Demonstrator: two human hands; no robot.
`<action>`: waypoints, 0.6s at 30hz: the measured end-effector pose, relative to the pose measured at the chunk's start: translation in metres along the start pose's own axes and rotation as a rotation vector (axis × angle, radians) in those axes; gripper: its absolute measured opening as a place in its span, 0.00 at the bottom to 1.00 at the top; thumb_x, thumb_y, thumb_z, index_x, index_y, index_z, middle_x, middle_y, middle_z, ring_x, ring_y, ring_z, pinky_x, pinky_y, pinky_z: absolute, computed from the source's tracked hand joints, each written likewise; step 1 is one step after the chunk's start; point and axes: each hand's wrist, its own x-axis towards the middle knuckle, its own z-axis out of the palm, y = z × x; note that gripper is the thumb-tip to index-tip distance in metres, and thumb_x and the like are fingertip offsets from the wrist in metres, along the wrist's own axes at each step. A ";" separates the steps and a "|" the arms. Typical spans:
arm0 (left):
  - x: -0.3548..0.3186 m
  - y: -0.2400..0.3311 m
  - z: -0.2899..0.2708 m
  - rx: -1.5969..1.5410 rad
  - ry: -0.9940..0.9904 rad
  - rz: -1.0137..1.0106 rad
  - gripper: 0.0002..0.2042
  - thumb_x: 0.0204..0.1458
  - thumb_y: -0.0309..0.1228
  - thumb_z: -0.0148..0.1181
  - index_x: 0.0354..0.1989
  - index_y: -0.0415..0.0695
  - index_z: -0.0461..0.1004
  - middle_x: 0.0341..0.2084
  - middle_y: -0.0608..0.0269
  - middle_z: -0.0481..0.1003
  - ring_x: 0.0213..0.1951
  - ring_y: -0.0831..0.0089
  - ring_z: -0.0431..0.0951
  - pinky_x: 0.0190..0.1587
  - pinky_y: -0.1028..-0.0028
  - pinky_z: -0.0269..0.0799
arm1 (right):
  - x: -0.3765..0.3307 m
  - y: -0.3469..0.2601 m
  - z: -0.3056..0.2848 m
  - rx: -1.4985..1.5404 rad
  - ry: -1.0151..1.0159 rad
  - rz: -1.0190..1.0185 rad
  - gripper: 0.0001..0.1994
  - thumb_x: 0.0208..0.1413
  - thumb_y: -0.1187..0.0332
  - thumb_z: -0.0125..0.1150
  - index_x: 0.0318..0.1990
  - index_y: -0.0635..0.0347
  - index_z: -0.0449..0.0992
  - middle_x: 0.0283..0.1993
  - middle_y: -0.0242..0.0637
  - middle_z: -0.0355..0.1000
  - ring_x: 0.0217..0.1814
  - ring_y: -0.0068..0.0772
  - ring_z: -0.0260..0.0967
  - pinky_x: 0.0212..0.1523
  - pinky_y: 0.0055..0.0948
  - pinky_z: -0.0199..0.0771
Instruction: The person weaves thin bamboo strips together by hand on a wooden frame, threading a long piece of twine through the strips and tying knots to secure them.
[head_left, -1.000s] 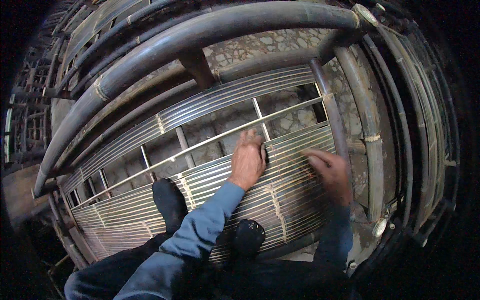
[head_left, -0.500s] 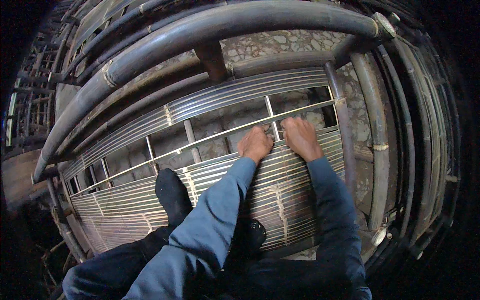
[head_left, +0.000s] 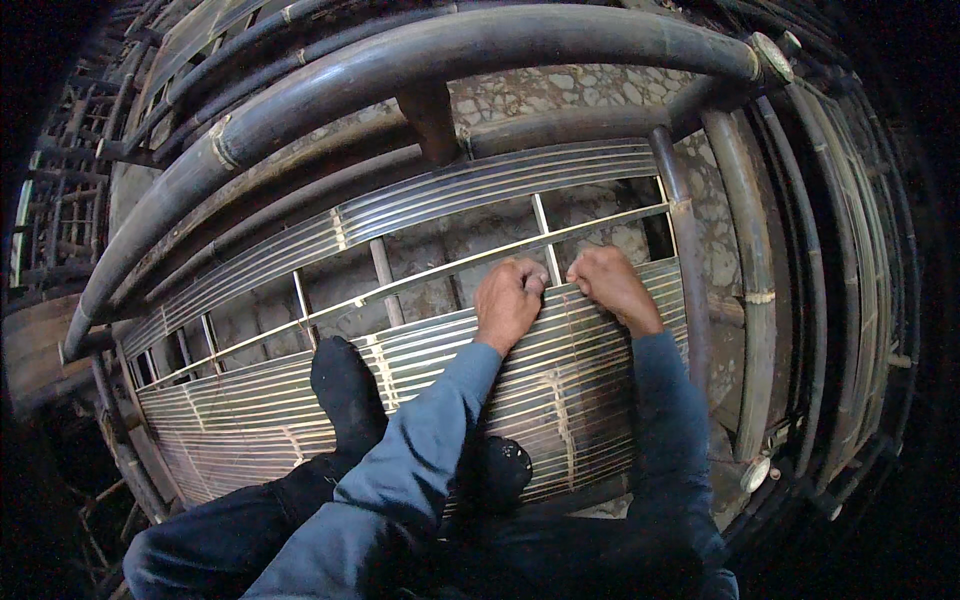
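Both of my hands work at the far edge of a panel of bamboo slats, laid side by side in a frame. My left hand is curled just left of a pale crosspiece, thumb against its fingers. On the other side, my right hand is closed in a pinch. Whatever the fingertips hold is too small or hidden to make out. A single long bamboo strip crosses the opening beyond my hands. Past it lies another band of slats.
A thick bamboo rail curves across the far side. Bamboo posts stand at the right. My socked left foot rests on the slats; my other foot is between my arms. Stony ground shows beyond the frame.
Both hands have drawn a little nearer to me. The right has also shifted slightly right, off the crosspiece, and its wrist has turned. The slats and strip look unmoved.
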 end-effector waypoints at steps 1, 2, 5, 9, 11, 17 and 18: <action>-0.004 -0.001 -0.001 -0.103 0.050 0.059 0.05 0.55 0.29 0.64 0.37 0.44 0.84 0.35 0.51 0.80 0.41 0.53 0.81 0.46 0.58 0.75 | -0.008 0.005 -0.005 0.438 -0.136 0.153 0.10 0.61 0.70 0.55 0.41 0.65 0.82 0.26 0.37 0.76 0.24 0.27 0.72 0.19 0.29 0.68; -0.003 -0.003 -0.002 -0.144 0.006 0.087 0.05 0.56 0.29 0.64 0.37 0.44 0.84 0.34 0.52 0.79 0.41 0.54 0.80 0.46 0.60 0.74 | -0.014 0.009 -0.006 0.576 -0.180 0.137 0.12 0.62 0.70 0.54 0.46 0.65 0.80 0.28 0.33 0.75 0.23 0.22 0.69 0.18 0.23 0.64; 0.004 -0.009 -0.001 -0.268 -0.114 0.150 0.05 0.57 0.28 0.65 0.37 0.43 0.84 0.31 0.57 0.77 0.38 0.62 0.76 0.46 0.66 0.72 | -0.030 0.019 -0.005 0.936 -0.317 0.074 0.18 0.63 0.70 0.57 0.60 0.64 0.75 0.36 0.29 0.75 0.22 0.16 0.65 0.17 0.18 0.61; 0.009 -0.012 -0.002 -0.310 -0.228 0.183 0.04 0.57 0.28 0.66 0.37 0.43 0.85 0.33 0.58 0.77 0.39 0.63 0.77 0.47 0.66 0.72 | -0.040 0.013 0.018 0.636 -0.245 -0.036 0.16 0.64 0.72 0.61 0.59 0.64 0.76 0.38 0.29 0.77 0.29 0.19 0.74 0.24 0.20 0.76; 0.010 -0.011 -0.003 -0.309 -0.277 0.188 0.04 0.57 0.28 0.66 0.37 0.44 0.86 0.33 0.58 0.77 0.40 0.63 0.77 0.47 0.66 0.72 | -0.037 0.024 0.020 0.456 -0.154 -0.067 0.14 0.64 0.71 0.64 0.54 0.67 0.79 0.40 0.32 0.77 0.31 0.20 0.74 0.27 0.18 0.75; 0.011 -0.015 -0.003 -0.315 -0.278 0.126 0.04 0.59 0.28 0.64 0.36 0.44 0.85 0.34 0.57 0.77 0.40 0.62 0.77 0.48 0.65 0.72 | -0.070 0.013 -0.007 0.101 0.208 -0.451 0.10 0.61 0.68 0.68 0.39 0.69 0.82 0.45 0.37 0.77 0.53 0.33 0.73 0.56 0.31 0.70; 0.010 -0.018 -0.004 -0.292 -0.288 0.143 0.05 0.60 0.29 0.64 0.35 0.43 0.84 0.33 0.57 0.77 0.40 0.64 0.77 0.48 0.65 0.72 | -0.090 0.007 -0.020 0.155 0.236 -0.361 0.11 0.62 0.67 0.65 0.41 0.70 0.81 0.46 0.39 0.77 0.53 0.34 0.73 0.57 0.32 0.71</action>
